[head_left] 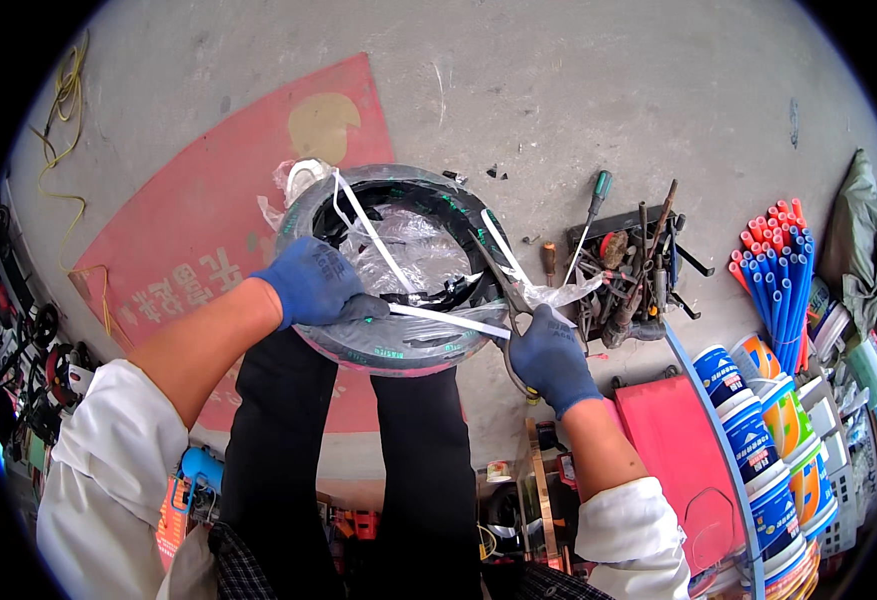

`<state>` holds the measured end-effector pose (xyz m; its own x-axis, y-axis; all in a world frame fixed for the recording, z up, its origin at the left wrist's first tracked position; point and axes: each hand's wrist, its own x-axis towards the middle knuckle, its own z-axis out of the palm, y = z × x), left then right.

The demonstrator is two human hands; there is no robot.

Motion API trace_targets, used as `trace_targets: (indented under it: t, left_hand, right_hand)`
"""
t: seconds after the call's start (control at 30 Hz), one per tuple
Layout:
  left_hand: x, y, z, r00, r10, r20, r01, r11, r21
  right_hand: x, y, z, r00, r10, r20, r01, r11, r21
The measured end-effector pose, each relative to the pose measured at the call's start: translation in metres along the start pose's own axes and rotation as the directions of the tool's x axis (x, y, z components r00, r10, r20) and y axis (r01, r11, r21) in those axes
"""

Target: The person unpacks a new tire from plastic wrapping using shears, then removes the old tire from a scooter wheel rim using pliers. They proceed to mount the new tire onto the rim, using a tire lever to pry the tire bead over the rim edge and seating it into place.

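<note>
A black coil (398, 357), wrapped in clear plastic film with green print, lies in front of my legs; whether it is hose or cable I cannot tell. White flat straps (376, 232) cross it. My left hand (314, 284), in a blue glove with dark fingertips, is closed on a white strap at the coil's near left side. From there the strap runs right toward my right hand (550, 357), also gloved in blue. That hand is closed around dark metal scissors (503, 275), whose blades point up and left over the coil's right rim. Crumpled clear film (423, 245) fills the coil's middle.
A red board (218, 220) lies under the coil's left side. To the right sit a tool tray (626, 270) and a green-handled screwdriver (598, 190). Farther right are red and blue pipes (783, 285) and stacked paint buckets (753, 440). A yellow cord (58, 180) trails at far left.
</note>
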<state>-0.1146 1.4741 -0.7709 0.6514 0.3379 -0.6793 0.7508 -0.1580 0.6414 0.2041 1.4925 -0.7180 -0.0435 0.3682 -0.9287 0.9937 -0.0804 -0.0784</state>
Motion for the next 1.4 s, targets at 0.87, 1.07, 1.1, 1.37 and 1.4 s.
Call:
trace_targets:
  t: [0.87, 1.07, 1.1, 1.37, 1.4]
  left_hand:
    - [0.003, 0.066, -0.009, 0.921, -0.326, 0.214, 0.337, 0.941, -0.018]
    - [0.018, 0.102, -0.002, 0.949, -0.284, 0.135, 0.285, 0.959, 0.011]
    - [0.014, 0.106, -0.002, 0.961, -0.259, 0.1, 0.262, 0.965, -0.019]
    - [0.007, 0.07, 0.001, 0.979, -0.202, 0.003, 0.202, 0.976, -0.084]
    - [0.004, 0.063, 0.001, 0.974, -0.226, -0.013, 0.224, 0.97, -0.09]
  right_hand:
    - [0.075, -0.029, 0.05, 0.986, -0.169, 0.0, 0.167, 0.978, 0.125]
    - [0.056, -0.006, 0.019, 0.991, -0.128, -0.025, 0.128, 0.992, 0.008]
    - [0.048, -0.002, 0.008, 0.992, -0.125, -0.006, 0.125, 0.992, -0.023]
    - [0.033, -0.001, -0.021, 0.981, 0.02, 0.191, -0.003, 0.996, -0.087]
    - [0.037, -0.006, -0.019, 0.962, 0.036, 0.272, -0.028, 0.999, -0.034]
